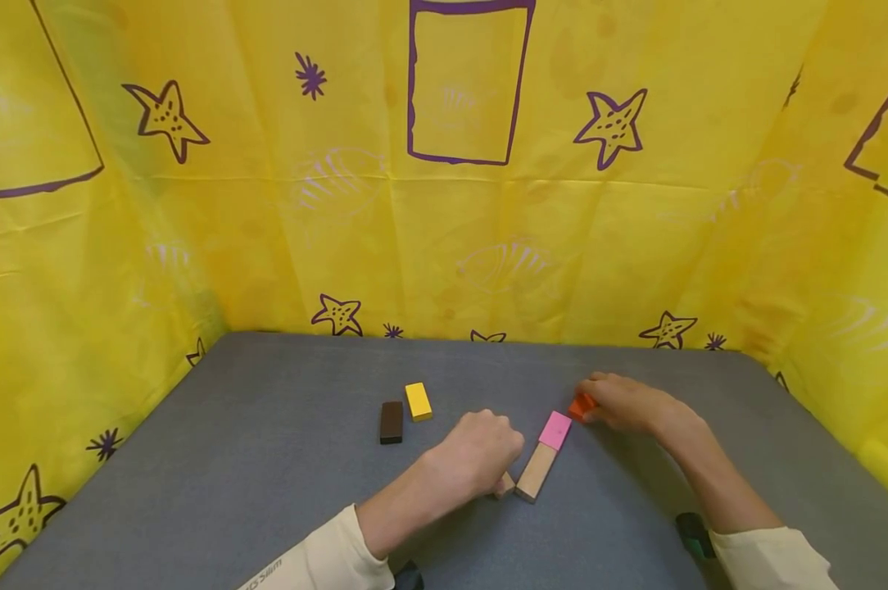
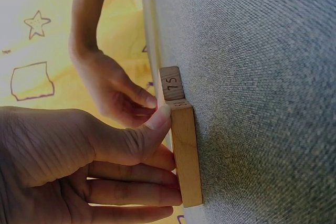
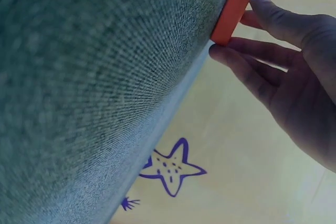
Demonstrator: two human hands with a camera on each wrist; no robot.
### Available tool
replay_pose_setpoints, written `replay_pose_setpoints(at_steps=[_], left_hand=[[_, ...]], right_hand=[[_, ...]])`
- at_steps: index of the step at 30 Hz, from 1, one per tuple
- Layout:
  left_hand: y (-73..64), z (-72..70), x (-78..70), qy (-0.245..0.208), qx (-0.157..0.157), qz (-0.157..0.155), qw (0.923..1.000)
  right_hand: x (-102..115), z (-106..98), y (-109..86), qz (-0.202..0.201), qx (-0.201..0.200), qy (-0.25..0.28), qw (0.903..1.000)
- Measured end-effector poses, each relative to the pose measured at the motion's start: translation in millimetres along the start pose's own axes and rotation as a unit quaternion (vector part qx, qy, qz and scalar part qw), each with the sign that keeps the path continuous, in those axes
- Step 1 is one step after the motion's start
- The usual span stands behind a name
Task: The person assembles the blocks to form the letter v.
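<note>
My left hand (image 1: pixel 479 451) pinches a plain wooden block (image 2: pixel 187 156) between thumb and fingers, low at the table. In the head view most of that block is hidden, with only its end (image 1: pixel 505 485) showing. Beside it lies another plain wooden block (image 1: pixel 536 473), whose end face (image 2: pixel 170 83) reads 75 in the left wrist view. A pink block (image 1: pixel 555 430) adjoins its far end, in line with it. Just beyond and right of the pink one, my right hand (image 1: pixel 624 401) grips an orange-red block (image 3: pixel 233 11) by its ends, thumb against fingers.
To the left on the grey table (image 1: pixel 230 459) lie a dark brown block (image 1: pixel 391 422) and a yellow block (image 1: pixel 418 401), side by side. A yellow patterned curtain (image 1: pixel 444 246) borders the table's back and sides.
</note>
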State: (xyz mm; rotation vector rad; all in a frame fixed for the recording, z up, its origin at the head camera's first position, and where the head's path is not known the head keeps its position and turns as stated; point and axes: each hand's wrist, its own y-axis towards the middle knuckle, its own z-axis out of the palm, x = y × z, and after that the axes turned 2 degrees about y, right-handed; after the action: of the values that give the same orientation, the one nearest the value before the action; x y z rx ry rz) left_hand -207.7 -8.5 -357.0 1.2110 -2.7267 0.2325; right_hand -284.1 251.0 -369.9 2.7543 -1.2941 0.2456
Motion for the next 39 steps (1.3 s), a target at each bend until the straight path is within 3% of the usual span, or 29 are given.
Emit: replay_pose_setpoints(at_steps=[9,22,39], left_hand=[[0.7,1.5,-1.3,0.007,-0.007,0.004,0.9999],[1.6,0.2,0.0,-0.001,0.008,0.004,1.0000],[1.2,0.9,0.0,-0.004,0.005,0.001,1.0000]], right_hand=[[2.7,4.3,3.0,-0.002,-0.007,-0.011,0.9999],[6.7,4.7,8.3,-0.023,-0.014,-0.027,0.9993],[6.8,5.2,9.7,-0.037,-0.012,-0.008,0.9992]])
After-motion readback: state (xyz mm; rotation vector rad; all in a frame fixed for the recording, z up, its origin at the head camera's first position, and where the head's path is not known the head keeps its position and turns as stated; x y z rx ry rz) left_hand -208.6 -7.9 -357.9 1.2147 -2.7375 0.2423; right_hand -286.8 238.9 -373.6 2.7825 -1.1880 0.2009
